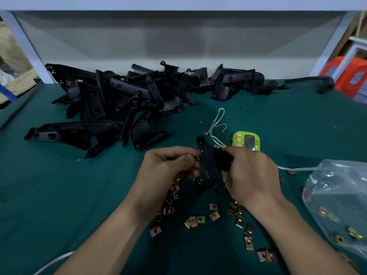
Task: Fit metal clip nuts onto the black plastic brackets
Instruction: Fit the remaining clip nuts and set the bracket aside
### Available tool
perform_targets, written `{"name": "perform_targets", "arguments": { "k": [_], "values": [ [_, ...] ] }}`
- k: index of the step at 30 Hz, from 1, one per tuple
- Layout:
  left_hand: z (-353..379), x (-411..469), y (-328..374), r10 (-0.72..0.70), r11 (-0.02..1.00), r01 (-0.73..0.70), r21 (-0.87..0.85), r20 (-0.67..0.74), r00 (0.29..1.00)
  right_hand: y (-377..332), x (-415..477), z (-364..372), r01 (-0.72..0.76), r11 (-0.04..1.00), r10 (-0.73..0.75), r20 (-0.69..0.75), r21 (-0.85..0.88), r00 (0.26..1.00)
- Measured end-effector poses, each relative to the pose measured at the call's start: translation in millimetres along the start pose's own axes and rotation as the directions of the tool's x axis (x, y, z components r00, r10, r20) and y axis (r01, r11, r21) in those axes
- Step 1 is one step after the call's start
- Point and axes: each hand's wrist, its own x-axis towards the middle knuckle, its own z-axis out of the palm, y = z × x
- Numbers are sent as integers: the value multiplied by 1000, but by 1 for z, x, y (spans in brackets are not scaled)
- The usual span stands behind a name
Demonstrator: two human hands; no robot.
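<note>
A black plastic bracket (208,157) stands upright above the green table, held between both hands. My right hand (250,175) grips its right side with curled fingers. My left hand (170,165) pinches at the bracket's left edge, where a small metal clip nut (198,158) barely shows at the fingertips. Several loose brass-coloured clip nuts (198,219) lie scattered on the mat below my wrists. One clip nut (197,182) sits right under the bracket.
A big pile of black brackets (123,100) fills the back left and centre. A green timer (247,140) with a white string lies just behind my right hand. At the right edge, a clear plastic bag (337,199) holds more nuts.
</note>
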Motion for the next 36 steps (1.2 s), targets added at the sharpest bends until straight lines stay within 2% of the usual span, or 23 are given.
{"name": "perform_targets", "arguments": {
  "k": [8,20,27,36],
  "values": [
    [0,-3,-2,-24,998,22,55,41,999,-3,0,-1,-1,1000,1,47,-10,999],
    [2,-2,2,-120,990,120,-76,0,993,-5,-1,-7,-34,997,33,-15,-75,999],
    [0,-2,7,-131,989,129,-72,-24,991,-5,0,-6,-69,997,69,25,-20,997],
    [2,-5,9,-113,994,113,3,-43,993,-7,1,-11,-107,978,98,-54,-180,994]
  ]
}}
